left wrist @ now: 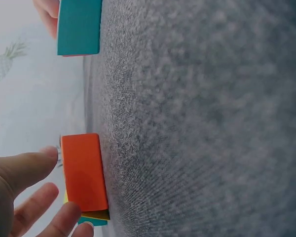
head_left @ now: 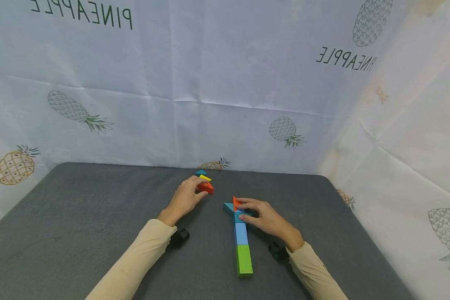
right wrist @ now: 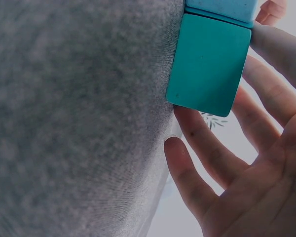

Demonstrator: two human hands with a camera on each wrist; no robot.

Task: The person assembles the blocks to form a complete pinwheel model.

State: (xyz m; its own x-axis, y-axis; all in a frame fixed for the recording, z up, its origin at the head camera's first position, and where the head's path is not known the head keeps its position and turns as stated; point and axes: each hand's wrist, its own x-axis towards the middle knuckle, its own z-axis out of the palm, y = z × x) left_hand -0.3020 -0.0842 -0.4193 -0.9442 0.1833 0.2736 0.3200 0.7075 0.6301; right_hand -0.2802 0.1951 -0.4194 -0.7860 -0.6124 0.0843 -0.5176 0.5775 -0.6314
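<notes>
In the head view my left hand (head_left: 185, 196) is beside an orange-red block (head_left: 206, 188), thumb and fingers spread around its near side. The left wrist view shows the thumb apart from that orange block (left wrist: 84, 173), with a fingertip at its lower corner. A yellow block (head_left: 205, 178) and a teal block (head_left: 201, 172) stand behind it. My right hand (head_left: 268, 218) holds a teal triangular block (right wrist: 209, 64) between thumb and fingers at the top of a row. There, an orange triangular block (head_left: 236, 203) and another teal triangular block (head_left: 228, 208) are visible.
Toward me the row continues with a light blue block (head_left: 241, 233) and a green block (head_left: 244, 261) on the dark grey table (head_left: 78, 225). A pale cloth with pineapple prints (head_left: 225, 79) hangs behind the table and along its sides.
</notes>
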